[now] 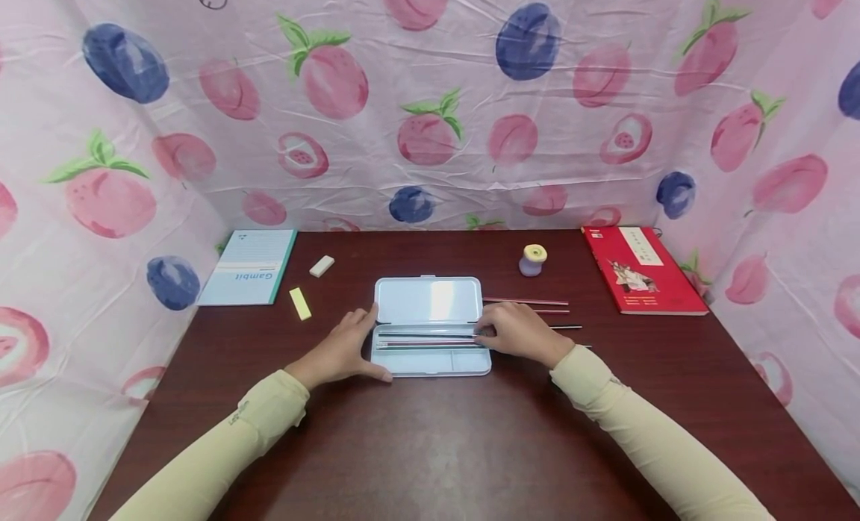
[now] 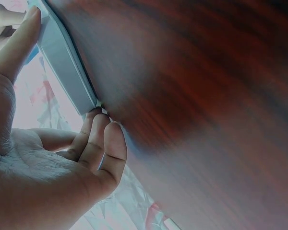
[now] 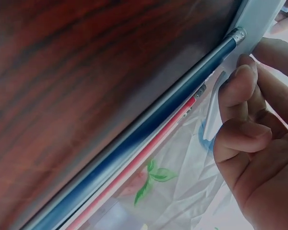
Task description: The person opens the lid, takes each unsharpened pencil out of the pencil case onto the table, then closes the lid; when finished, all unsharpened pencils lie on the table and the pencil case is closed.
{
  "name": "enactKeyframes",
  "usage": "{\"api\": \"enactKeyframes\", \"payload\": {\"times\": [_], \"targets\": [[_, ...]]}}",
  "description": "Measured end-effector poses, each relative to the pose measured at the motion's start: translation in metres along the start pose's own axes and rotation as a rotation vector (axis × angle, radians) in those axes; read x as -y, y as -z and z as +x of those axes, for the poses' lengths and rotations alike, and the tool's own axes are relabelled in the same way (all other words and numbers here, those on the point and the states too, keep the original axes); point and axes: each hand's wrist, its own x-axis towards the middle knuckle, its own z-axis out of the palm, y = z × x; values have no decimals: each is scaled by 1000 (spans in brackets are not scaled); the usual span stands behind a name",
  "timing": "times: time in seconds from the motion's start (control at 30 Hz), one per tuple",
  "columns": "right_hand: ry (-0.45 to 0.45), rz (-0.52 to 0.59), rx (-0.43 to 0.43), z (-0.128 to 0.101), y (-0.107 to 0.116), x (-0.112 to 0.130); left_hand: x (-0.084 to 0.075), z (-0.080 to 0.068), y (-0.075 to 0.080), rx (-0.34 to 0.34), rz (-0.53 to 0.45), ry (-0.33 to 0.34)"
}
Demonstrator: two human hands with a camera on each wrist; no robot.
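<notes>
An open pale blue pencil case (image 1: 410, 363) lies on the table with several pencils in its tray. My left hand (image 1: 341, 347) spans the case's left end. Its thumb lies at the front edge, and the other fingers reach along the side; in the left wrist view, some fingertips touch the case's corner. Over the tray's right end, my right hand (image 1: 517, 331) has its fingers curled, pinching the end of a dark pencil (image 1: 423, 334); the fingers hide the pinched part. Beside the case, a blue pencil (image 3: 182, 88) and a red pencil (image 3: 158, 139) show in the right wrist view.
Several pencils (image 1: 537, 303) lie right of the case, partly under my right hand. Behind are a small yellow-topped container (image 1: 533, 260) and a red book (image 1: 645, 271). At the left are a white eraser (image 1: 322, 266), a yellow strip (image 1: 300, 304) and a notebook (image 1: 248, 267).
</notes>
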Motion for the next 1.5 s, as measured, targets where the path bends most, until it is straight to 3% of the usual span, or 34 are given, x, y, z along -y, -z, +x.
{"api": "enactKeyframes", "payload": {"times": [1.13, 1.5], "targets": [[-106, -20, 134, 10, 5, 12, 0, 0, 0, -5, -9, -13], [-69, -46, 81, 7, 3, 13, 1, -1, 0, -7, -12, -18]]}}
